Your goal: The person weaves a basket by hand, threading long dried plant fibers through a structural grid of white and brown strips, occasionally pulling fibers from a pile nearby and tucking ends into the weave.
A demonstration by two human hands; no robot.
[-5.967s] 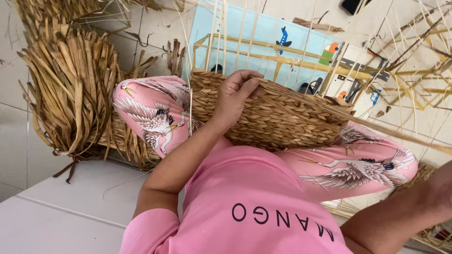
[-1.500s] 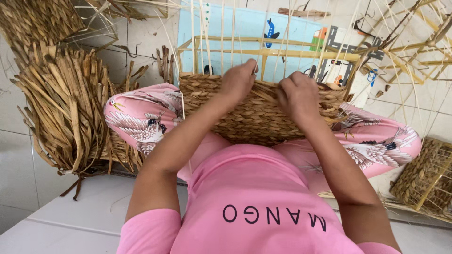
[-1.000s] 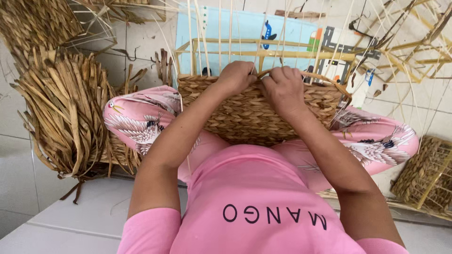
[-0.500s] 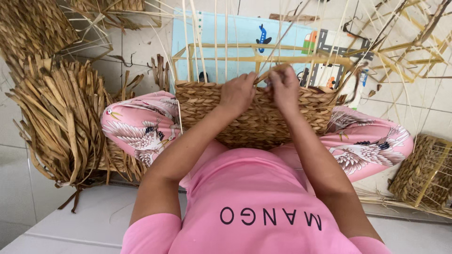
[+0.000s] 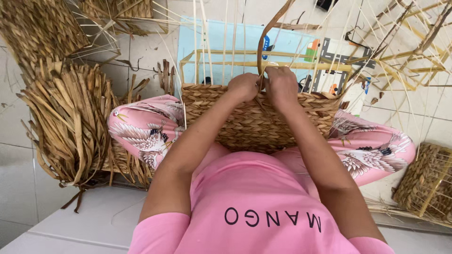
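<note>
A half-woven straw basket [image 5: 249, 124] rests on my lap between my knees, with thin pale upright canes rising from its rim. My left hand [image 5: 244, 86] and my right hand [image 5: 281, 85] meet at the top edge of the woven wall. Both pinch a flat brown weaving strand [image 5: 266, 35] that curves up and away from the rim. My fingers are closed around it, knuckles toward me.
A thick bundle of dried brown strands [image 5: 70, 122] lies at my left knee. A finished woven basket [image 5: 426, 183] stands at the right, and another woven piece [image 5: 37, 28] at the top left. Bare cane frames [image 5: 414, 51] lie on the tiled floor beyond a pale blue mat [image 5: 221, 42].
My right hand came in from the right and joined the left at the basket rim. Both hands drew together at the middle and took hold of the strand.
</note>
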